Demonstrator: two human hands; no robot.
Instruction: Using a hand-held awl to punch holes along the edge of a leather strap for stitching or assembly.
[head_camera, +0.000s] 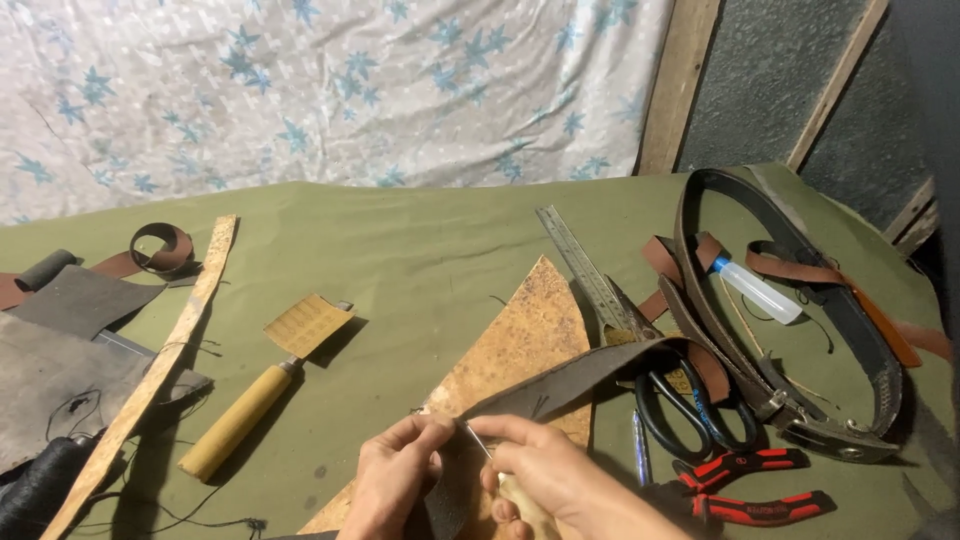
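Note:
My left hand (393, 480) pinches the near end of a dark brown leather strap (580, 378) that runs up and right across the table. My right hand (555, 475) grips a thin metal awl (477, 441) with a pale handle, its tip against the strap next to my left fingers. Both hands rest over a mottled tan leather sheet (520, 335) lying on the green table cover (420, 240).
A wooden-handled scraper (262, 385) and a long wooden strip (150, 375) lie left. A steel ruler (590, 268), black scissors (690, 405), red-handled pliers (755, 480), a small plastic bottle (757, 290) and a dark belt (850, 330) lie right. Leather scraps (60, 350) sit far left.

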